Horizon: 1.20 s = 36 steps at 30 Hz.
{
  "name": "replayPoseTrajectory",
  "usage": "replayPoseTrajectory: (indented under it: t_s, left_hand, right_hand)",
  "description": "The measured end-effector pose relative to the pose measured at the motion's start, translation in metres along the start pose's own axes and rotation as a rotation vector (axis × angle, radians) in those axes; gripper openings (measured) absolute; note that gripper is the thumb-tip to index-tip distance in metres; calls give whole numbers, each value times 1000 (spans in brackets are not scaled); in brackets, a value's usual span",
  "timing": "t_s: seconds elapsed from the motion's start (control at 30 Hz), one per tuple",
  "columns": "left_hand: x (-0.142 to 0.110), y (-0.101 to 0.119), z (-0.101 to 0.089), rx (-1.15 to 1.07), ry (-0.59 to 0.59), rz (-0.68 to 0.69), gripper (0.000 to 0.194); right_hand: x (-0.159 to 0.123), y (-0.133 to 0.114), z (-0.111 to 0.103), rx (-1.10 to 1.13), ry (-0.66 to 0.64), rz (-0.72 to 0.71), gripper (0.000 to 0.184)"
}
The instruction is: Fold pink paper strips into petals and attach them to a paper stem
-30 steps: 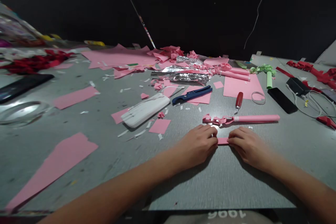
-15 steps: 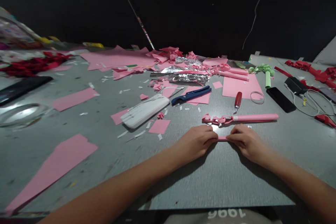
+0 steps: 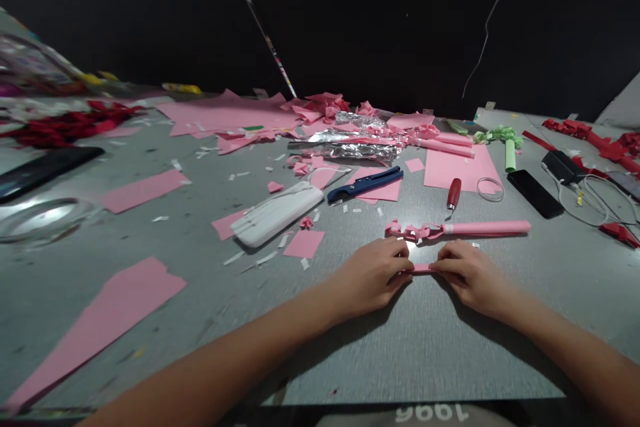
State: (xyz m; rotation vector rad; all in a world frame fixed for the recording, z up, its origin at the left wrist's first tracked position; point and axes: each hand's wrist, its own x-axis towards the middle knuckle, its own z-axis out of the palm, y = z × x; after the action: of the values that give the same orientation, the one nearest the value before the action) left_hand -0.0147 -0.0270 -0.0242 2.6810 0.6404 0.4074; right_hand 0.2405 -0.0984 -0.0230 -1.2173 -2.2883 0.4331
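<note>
A narrow pink paper strip (image 3: 422,269) lies between my hands, low over the grey table. My left hand (image 3: 383,273) pinches its left end, fingers closed. At the right end, the fingers of my right hand (image 3: 465,271) are closed on the same strip. Only the strip's short middle shows; its ends are hidden under my fingertips. Just beyond my hands rests a rolled pink paper tube (image 3: 487,227) with a curled pink paper chain (image 3: 413,231) at its left end. A red-handled craft knife (image 3: 453,195) lies behind the tube.
Left of my hands are a white oblong case (image 3: 277,213), a dark blue cutter (image 3: 365,185) and a pink square (image 3: 303,243). Crumpled foil (image 3: 350,145) lies behind. To the right are a wire coil (image 3: 490,189), a black phone (image 3: 535,193) and a charger cable (image 3: 595,197).
Both hands stay on the strip, which sits slightly lower and to the left in view. The right fingers have shifted a little. The whole view has moved slightly.
</note>
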Motion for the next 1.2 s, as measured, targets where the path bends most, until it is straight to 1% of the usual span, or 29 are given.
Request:
replayPoseTrajectory:
  t_s: [0.1, 0.2, 0.33, 0.47, 0.53, 0.67, 0.77, 0.9, 1.0, 1.1, 1.2]
  left_hand:
    - [-1, -3, -1, -19, -22, -22, 18]
    - [1, -5, -3, -60, -49, -79, 15]
    - [6, -2, -11, -188, -76, -179, 15]
    - [11, 2, -17, -324, -99, -319, 20]
    - [13, 3, -17, -335, -98, -360, 21]
    - [15, 5, -14, -297, -90, -414, 15]
    - [15, 6, -11, -210, -99, -418, 16]
    - [14, 9, -8, -91, -92, -375, 20]
    - [13, 12, -5, -25, -77, -357, 21]
    - [12, 11, -2, -3, -31, -353, 18]
    - [11, 9, 0, -26, 13, -325, 12]
  right_hand:
    - [0, -2, -2, -22, -27, 6, 23]
    - [1, -2, -2, -40, -47, 20, 22]
    - [1, -1, -1, -46, -51, 41, 19]
    - [2, -1, 0, -60, -63, 53, 21]
    - [2, -1, 0, -72, -75, 59, 21]
    - [3, -1, -1, -76, -86, 67, 21]
    - [3, 0, 0, -63, -87, 75, 21]
    - [4, 1, 1, -46, -78, 69, 22]
    - [5, 2, 0, -28, -60, 57, 27]
    - [5, 3, 0, -32, -66, 44, 25]
    - [5, 2, -1, -50, -70, 29, 25]
